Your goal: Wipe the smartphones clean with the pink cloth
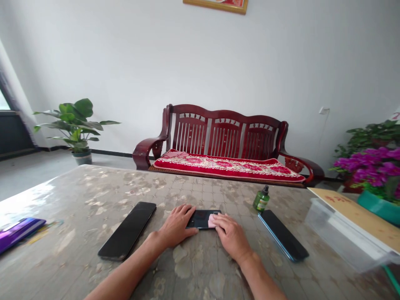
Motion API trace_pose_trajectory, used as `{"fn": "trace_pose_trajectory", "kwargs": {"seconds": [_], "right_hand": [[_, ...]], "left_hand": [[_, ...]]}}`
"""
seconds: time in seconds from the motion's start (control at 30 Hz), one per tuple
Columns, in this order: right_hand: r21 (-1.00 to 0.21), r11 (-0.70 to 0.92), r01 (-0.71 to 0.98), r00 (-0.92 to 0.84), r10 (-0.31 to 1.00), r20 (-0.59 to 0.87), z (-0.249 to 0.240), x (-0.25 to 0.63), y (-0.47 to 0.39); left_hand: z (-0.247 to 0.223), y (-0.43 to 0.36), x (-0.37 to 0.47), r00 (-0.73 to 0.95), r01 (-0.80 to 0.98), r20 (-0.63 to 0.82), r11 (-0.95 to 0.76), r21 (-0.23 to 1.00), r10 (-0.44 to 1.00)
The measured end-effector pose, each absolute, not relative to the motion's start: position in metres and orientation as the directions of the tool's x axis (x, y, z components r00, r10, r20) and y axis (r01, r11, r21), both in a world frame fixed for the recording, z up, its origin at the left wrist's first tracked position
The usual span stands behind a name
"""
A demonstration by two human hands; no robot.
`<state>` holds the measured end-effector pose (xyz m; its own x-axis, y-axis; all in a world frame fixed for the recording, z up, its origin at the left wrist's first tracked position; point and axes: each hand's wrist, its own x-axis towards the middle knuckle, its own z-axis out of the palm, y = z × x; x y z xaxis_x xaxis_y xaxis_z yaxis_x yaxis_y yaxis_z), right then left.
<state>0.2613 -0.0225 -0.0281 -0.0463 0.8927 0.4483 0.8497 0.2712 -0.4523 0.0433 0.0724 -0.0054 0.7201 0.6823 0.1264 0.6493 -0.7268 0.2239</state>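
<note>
A dark phone [201,218] lies crosswise on the patterned tabletop between my hands. My left hand [179,225] grips its left end, fingers along the far edge and thumb along the near one. Pressed onto the right end of the phone is a small pink cloth [212,221], held under the fingers of my right hand [228,231]. My right fingers partly cover the cloth. To the left lies a larger black phone [128,231], set at a slant. A third phone [283,235] with a blue edge rests to the right, close to a green spray bottle [261,200] standing upright.
A clear plastic box [340,235] with a tan board [359,212] on top stands at the right, beside purple flowers [371,166]. A purple case [20,233] sits at the left edge. Beyond the table [103,187] are a wooden bench [225,133] and a potted plant [78,121].
</note>
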Motion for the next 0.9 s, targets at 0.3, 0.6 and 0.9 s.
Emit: {"fn": "trace_pose_trajectory", "kwargs": {"seconds": [0.3,0.6,0.9], "right_hand": [[-0.432,0.203,0.879,0.010,0.897,0.442,-0.033,0.259,-0.020],[-0.428,0.237,0.872,-0.040,0.906,0.421,-0.027,0.241,-0.029],[-0.407,0.140,0.903,0.050,0.905,0.422,-0.033,0.242,-0.016]], "left_hand": [[-0.012,0.061,0.040,0.706,0.603,0.206,-0.727,0.327,0.678],[-0.011,0.060,0.040,0.694,0.589,0.237,-0.726,0.354,0.679],[-0.012,0.059,0.040,0.698,0.591,0.236,-0.731,0.341,0.676]]}}
